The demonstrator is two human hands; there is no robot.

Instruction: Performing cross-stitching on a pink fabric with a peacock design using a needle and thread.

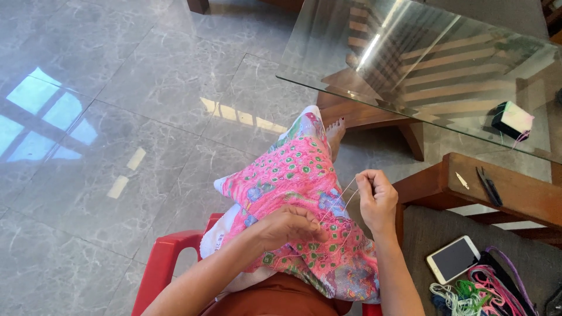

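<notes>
The left hand (291,225) rests flat on a pink embroidered cloth (301,193) that lies draped over the person's lap, its fingers together and pressed down on the fabric near the middle of the piece. The right hand (376,199) is raised just to the right of the cloth, its fingertips pinched on a thin pale thread (342,198) that runs taut from the pinch down to the cloth beside the left hand. The cloth is covered with green, blue and white patterns and has a white edge on its left side. The person sits on a red plastic chair (167,263), and one bare foot (335,131) shows on the grey tiled floor (117,117) beyond the far end of the cloth. To the right, a phone (453,258) lies face up on a grey cushion (427,234), with bundles of coloured thread (483,289) just beside it. Farther right, small dark scissors (489,186) lie on a wooden frame (515,193). A glass table (421,58) stands at the far right, with a small block (513,120) resting on it.
</notes>
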